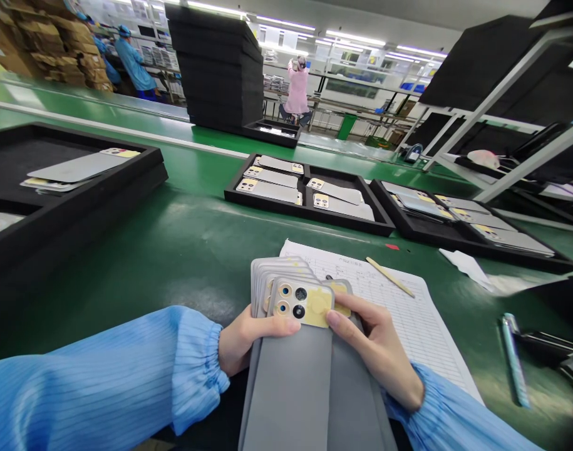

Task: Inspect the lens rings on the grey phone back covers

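Note:
A fanned stack of grey phone back covers with camera cut-outs and yellow film tabs rests against the near edge of the green bench. My left hand grips the stack from the left, thumb laid across the top cover below its camera holes. My right hand holds the stack's right side, thumb tip pressed on the yellow tab of the top cover. Both arms wear blue striped sleeves.
A printed sheet with a thin wooden stick lies under and beyond the stack. Black trays of covers sit ahead, right and left. A tool lies at right. People work at far benches.

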Tool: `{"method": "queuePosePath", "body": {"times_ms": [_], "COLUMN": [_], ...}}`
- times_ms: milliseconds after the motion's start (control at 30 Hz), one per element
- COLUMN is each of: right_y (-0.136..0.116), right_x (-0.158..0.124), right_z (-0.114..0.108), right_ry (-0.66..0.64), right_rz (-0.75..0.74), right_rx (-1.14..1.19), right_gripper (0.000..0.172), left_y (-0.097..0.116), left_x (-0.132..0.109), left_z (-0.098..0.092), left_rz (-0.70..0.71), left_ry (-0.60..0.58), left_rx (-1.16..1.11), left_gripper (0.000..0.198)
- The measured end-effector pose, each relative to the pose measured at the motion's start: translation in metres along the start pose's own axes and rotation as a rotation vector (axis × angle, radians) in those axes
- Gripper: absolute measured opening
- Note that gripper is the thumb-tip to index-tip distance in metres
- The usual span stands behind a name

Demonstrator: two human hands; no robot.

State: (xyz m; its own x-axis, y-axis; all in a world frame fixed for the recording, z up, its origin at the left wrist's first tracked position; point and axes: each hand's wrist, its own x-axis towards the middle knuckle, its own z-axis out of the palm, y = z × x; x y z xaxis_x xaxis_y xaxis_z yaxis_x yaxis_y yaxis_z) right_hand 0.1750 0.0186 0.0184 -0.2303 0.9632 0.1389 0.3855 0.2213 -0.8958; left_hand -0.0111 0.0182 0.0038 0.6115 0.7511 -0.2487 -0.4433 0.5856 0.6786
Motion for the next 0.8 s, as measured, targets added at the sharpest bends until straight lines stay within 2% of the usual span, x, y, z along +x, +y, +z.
{"method": "queuePosePath", "body": {"times_ms": [100,267,367,500,600,667,733,800], "right_y": [0.0001,0.0023,0.0044,0.0061,0.0064,0.0060,0.0048,0.0028], "right_x": [0.0000,0.0025,0.0030,0.0005,-0.0013,-0.0013,-0.0004,0.0006], "right_z": [0.0011,-0.0005,-0.0021,0.0013,0.0058,0.0072,0.0063,0.0038], "right_ry": [-0.007,0.141,0.199,0.155,0.012,-0.068,-0.069,0.020], "right_rz": [0.057,0.110,0.078,0.072,0.108,0.078,-0.003,-0.070], "right_rx": [0.068,0.119,0.091,0.119,0.134,0.080,-0.001,-0.069], "right_gripper": [0.025,0.020,0.020,0.021,0.025,0.028,0.029,0.028], "left_y": [0.0002,0.0025,0.0027,0.0005,-0.0014,-0.0020,-0.0021,-0.0018], "left_x": [-0.0004,-0.0008,-0.0004,0.0005,0.0007,0.0006,0.0003,-0.0002], "left_z": [0.0008,0.0035,0.0032,0.0011,0.0002,0.0004,0.0012,0.0028], "left_rz": [0.023,0.155,0.134,0.058,0.013,-0.032,-0.057,-0.042], "left_ry": [0.023,0.112,0.161,0.102,0.012,-0.011,-0.015,-0.039], "left_rx": [0.051,0.174,0.129,0.063,0.081,0.098,0.105,0.111], "left_gripper": [0.043,0.049,0.049,0.046,0.044,0.045,0.046,0.047]}}
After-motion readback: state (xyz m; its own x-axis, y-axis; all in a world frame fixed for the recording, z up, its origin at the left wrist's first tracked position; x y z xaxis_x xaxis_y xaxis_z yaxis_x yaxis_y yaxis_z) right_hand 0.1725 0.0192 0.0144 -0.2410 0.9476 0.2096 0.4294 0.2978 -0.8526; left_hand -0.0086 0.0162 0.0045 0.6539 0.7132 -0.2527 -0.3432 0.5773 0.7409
